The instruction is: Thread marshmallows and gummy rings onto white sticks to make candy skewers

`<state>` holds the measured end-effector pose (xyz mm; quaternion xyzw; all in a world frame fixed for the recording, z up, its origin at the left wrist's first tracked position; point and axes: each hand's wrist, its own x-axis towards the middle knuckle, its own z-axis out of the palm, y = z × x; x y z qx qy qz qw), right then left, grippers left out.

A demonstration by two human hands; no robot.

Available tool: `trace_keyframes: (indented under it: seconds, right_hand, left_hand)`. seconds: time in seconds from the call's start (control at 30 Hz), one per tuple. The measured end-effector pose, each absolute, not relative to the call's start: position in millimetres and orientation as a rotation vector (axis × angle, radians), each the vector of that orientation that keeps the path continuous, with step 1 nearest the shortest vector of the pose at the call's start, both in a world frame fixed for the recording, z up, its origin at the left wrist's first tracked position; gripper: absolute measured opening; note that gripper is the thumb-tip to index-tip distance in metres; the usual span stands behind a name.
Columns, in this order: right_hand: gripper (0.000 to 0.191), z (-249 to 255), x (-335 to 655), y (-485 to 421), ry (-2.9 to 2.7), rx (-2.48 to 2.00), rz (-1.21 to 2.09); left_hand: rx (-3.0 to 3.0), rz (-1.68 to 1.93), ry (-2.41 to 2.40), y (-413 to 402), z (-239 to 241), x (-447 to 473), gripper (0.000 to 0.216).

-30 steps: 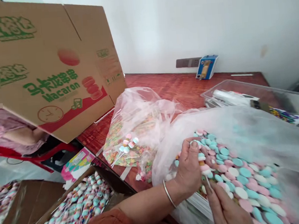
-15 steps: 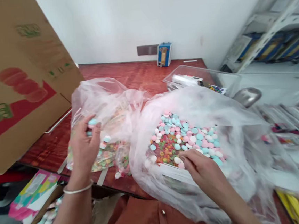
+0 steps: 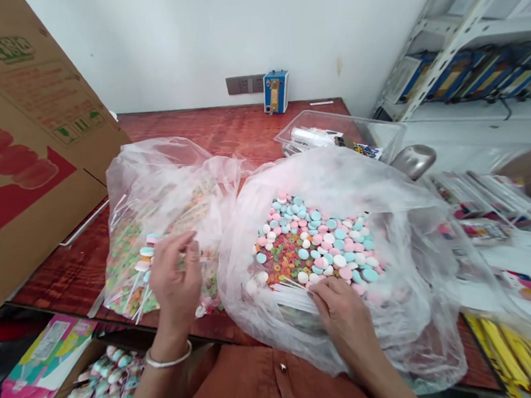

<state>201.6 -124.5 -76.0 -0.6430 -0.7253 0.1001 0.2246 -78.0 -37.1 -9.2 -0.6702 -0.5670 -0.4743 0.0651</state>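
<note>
The table (image 3: pixel 231 131) looks like glossy grained wood — bags (image 3: pixel 361 175) crinkled, sheer plastic — box (image 3: pixel 15 100) matt cardboard, candies (image 3: pixel 329 238) smooth, matt

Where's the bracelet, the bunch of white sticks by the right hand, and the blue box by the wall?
Bracelet (image 3: pixel 168 363), head view: front of its band.
White sticks (image 3: pixel 295 298), head view: middle of the bunch.
Blue box (image 3: pixel 275 93), head view: its front face.

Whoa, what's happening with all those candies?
A person's right hand is at the white sticks, beside pink, blue and white candies in a plastic bag. Whether it grips a stick is hard to tell. The left hand, fingers loosely curled, looks empty. Near it, some candies on sticks lie on another bag.
</note>
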Motion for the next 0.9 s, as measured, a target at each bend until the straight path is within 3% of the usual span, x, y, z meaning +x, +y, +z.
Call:
trace_keyframes:
  seconds: [0.23, 0.47, 0.6, 0.7, 0.83, 0.9]
  right_hand:
    - [0.019, -67, 214, -136, -1.709, -1.666, 0.315]
    - [0.022, -64, 221, -136, -1.291, -1.661, 0.513]
    - [0.022, -64, 222, -132, -1.313, -1.585, 0.678]
    - [0.017, -65, 221, -131, -1.397, -1.549, 0.610]
    - [0.013, -62, 217, -133, -1.532, -1.542, 0.291]
    - [0.014, -61, 213, -133, -1.575, -1.513, 0.303]
  left_hand:
    - [-2.890, -1.391, -1.554, -55, -40, 6, 0.016]
    - [-3.055, -1.079, -1.679, -31, -68, 39, 0.019]
    - [-3.289, -1.384, -1.983, -30, -54, 61, 0.015]
    - [-3.414, -1.700, -2.241, -35, -40, 69, 0.019]
    - [-3.188, -2.200, -2.021, -39, -23, 61, 0.018]
    - [-3.192, -2.243, -1.994, -42, -19, 53, 0.018]
